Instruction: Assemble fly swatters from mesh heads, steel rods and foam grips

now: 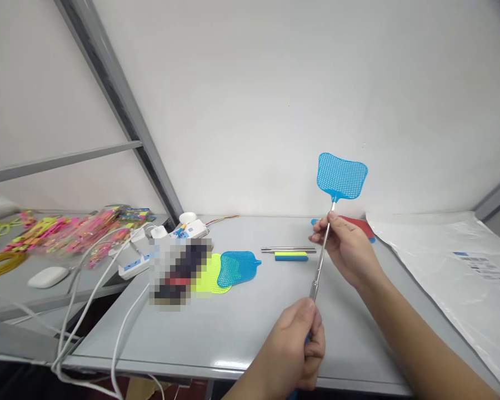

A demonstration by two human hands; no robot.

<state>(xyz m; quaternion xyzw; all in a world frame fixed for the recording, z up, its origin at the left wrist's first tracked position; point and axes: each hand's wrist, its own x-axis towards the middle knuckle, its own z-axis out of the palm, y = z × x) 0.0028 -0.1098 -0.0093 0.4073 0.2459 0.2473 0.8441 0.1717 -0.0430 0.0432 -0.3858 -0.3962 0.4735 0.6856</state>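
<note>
A blue fly swatter (341,175) with a mesh head and a silver telescopic rod is held up over the table, head at the top. My left hand (294,347) wraps round its blue handle, which the fingers mostly hide. Higher up, my right hand (350,244) pinches the rod just below the head. Behind the hands on the table lie thin metal rods (287,249) beside a yellow-green and a blue handle grip (291,256). To the left, a loose blue swatter head (244,266) overlaps a yellow-green swatter head (220,283).
A white plastic bag (441,261) covers the table's right side. Red and blue pieces (358,226) lie partly behind my right hand. Left stand power strips (133,264) with white cables (125,328), a pixelated patch, and colourful packaged items (79,228) on an adjoining table.
</note>
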